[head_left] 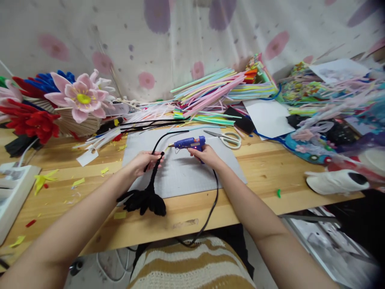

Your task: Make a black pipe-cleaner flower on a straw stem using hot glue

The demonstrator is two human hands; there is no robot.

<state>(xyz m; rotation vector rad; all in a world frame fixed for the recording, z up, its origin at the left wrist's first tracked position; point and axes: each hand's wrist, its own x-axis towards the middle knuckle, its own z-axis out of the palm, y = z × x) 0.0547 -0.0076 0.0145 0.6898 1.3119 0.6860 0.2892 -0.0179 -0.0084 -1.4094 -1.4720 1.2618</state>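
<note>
My left hand (144,161) is closed around the stem of a black pipe-cleaner flower (150,200), whose petals hang downward over the table's front. A loose black pipe cleaner (167,135) arcs up from the same hand toward the right. My right hand (207,155) grips a blue hot glue gun (189,142) by its handle. Its nozzle points left, a short way from the stem's upper end, and a small light glows on its body. Both hands are above a grey board (183,182). Scissors (224,138) with pale handles lie at the board's far right.
Bundles of coloured pipe cleaners (210,92) are piled along the back. Finished flowers (81,98) stand at the left, near a white power strip (15,196). A black cord (215,196) runs over the table's front edge. A white bottle-like object (335,181) lies at right.
</note>
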